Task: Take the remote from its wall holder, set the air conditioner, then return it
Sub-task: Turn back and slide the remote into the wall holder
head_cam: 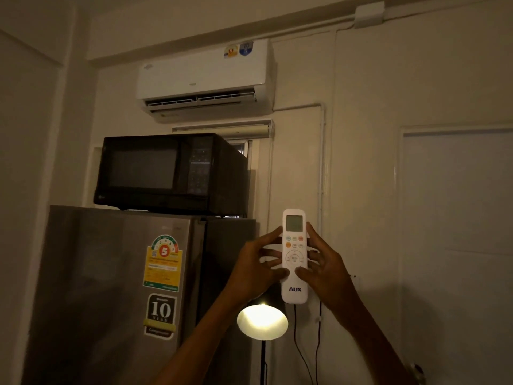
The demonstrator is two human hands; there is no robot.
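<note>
A white remote (294,287) with a small screen and an AUX mark stands upright in front of the wall, held between both hands. My left hand (256,262) grips its left side, thumb on the front below the round button pad. My right hand (323,266) grips its right side, thumb also on the front. The white air conditioner (205,79) hangs high on the wall above, its flap open. The wall holder is not visible; the remote and hands cover that part of the wall.
A black microwave (169,173) sits on a grey fridge (111,287) at the left. A lit floor lamp (262,322) glows just below the hands. Black cables (317,343) run down the wall. A door (458,245) is at the right.
</note>
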